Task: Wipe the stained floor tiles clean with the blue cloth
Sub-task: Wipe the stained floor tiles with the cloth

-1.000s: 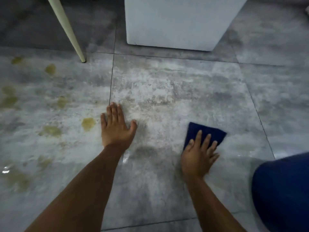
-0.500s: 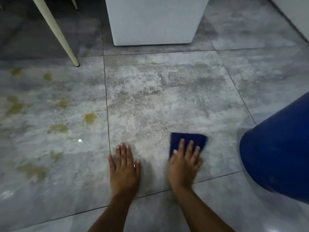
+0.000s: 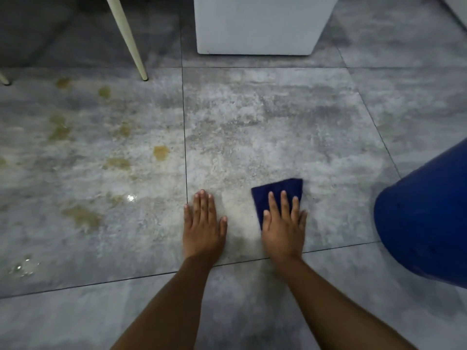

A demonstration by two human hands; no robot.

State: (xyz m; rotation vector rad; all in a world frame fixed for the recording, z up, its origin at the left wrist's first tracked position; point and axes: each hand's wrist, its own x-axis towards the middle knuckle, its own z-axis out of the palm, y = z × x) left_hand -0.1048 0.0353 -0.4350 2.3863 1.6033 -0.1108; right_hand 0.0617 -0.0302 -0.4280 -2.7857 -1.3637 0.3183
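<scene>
A folded blue cloth (image 3: pixel 280 189) lies flat on the grey floor tile (image 3: pixel 265 127) near its front edge. My right hand (image 3: pixel 284 223) presses down on the cloth with fingers spread, covering its near half. My left hand (image 3: pixel 202 223) rests flat on the same tile, palm down, just right of the grout line, holding nothing. Yellow-brown stains (image 3: pixel 160 151) dot the tile to the left, with several more blotches (image 3: pixel 80 215) spread further left.
A white box-like base (image 3: pixel 255 24) stands at the back centre. A cream furniture leg (image 3: pixel 131 44) slants down at the back left. A blue rounded object (image 3: pixel 427 223) fills the right edge. A small wet patch (image 3: pixel 24 266) glints at the left.
Both hands have drawn back toward me across the tile, the right one dragging the cloth with it. The view has shifted, bringing the blue object further in on the right.
</scene>
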